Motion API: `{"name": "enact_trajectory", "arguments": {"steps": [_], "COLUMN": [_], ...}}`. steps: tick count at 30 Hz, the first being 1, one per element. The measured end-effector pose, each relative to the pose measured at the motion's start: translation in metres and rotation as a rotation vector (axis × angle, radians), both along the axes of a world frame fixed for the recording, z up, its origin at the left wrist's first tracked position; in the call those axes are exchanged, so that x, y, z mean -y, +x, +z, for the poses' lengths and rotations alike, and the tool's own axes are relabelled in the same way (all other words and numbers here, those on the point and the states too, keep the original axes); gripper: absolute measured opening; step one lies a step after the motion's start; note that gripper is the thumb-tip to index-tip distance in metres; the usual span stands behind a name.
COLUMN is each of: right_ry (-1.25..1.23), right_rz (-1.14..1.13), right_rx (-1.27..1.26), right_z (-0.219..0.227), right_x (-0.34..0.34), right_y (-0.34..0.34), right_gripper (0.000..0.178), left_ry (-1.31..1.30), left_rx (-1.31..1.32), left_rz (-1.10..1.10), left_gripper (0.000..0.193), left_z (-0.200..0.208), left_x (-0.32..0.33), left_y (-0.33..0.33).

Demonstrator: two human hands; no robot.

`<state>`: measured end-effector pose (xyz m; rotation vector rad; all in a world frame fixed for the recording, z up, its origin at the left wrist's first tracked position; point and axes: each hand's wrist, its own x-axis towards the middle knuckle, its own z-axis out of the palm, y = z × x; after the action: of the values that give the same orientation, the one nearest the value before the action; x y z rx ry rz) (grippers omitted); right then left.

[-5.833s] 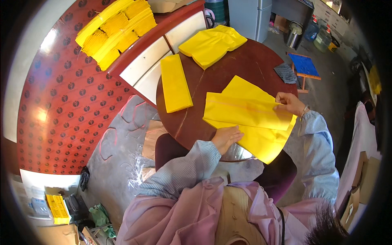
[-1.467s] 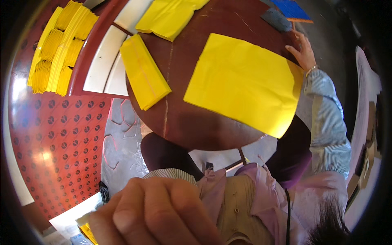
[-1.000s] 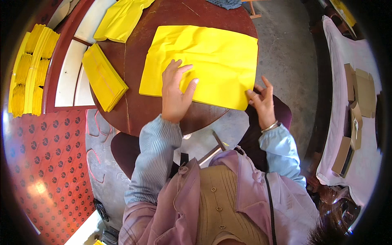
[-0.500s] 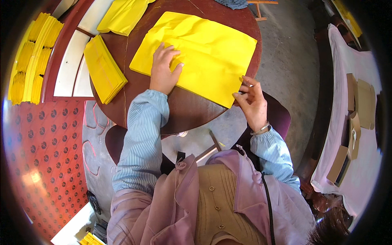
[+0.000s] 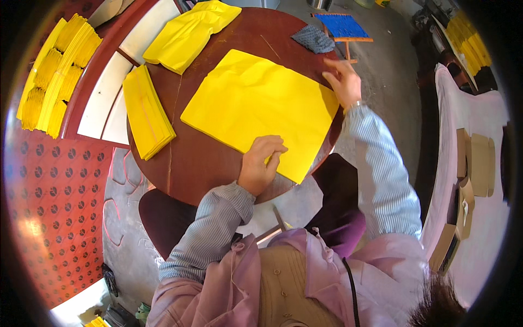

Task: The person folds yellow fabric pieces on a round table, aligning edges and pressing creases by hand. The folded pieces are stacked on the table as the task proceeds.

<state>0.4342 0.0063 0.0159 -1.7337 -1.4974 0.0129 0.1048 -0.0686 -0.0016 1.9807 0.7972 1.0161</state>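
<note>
A large, slightly creased yellow paper stack (image 5: 261, 103) lies flat at a slant on the round brown table (image 5: 201, 158). My left hand (image 5: 261, 163) rests on its near edge, fingers curved and the thumb apart from them. By the stack's far right corner is my right hand (image 5: 344, 83), thumb and forefinger spread with nothing visible between them. Some of its fingers are hidden behind the hand. To the left lies a narrow bundle of folded yellow paper (image 5: 148, 111). Beyond that is another loose, creased yellow sheet pile (image 5: 190, 35).
A dark blue-grey cloth (image 5: 314, 39) lies at the table's far right edge. Behind it stands a small stool with a blue seat (image 5: 342, 26). Tied yellow bundles (image 5: 57, 76) are stacked at far left. Open cardboard boxes (image 5: 479, 163) sit on a pale-covered surface at right.
My left hand has gone from the stack's left part to its near edge. My right hand has moved from the near right corner to the far right corner. The whole view has shifted.
</note>
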Motion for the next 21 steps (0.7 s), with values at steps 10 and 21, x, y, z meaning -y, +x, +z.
{"name": "enact_trajectory", "arguments": {"steps": [10,21], "right_ry": [-0.260,-0.088], "right_rz": [-0.203,0.108], "right_rx": [0.485,-0.177], "right_z": [-0.032,0.004], "right_x": [-0.119,0.076], "right_y": [0.036,-0.041], "right_gripper": [0.024,0.016], "left_ry": [-0.076,0.095], "left_rx": [-0.022,0.067], "left_rz": [0.030,0.005], "left_gripper": [0.017,0.025], "left_z": [-0.007,0.002], "left_x": [0.002,0.010], "left_y": [-0.001,0.001]}}
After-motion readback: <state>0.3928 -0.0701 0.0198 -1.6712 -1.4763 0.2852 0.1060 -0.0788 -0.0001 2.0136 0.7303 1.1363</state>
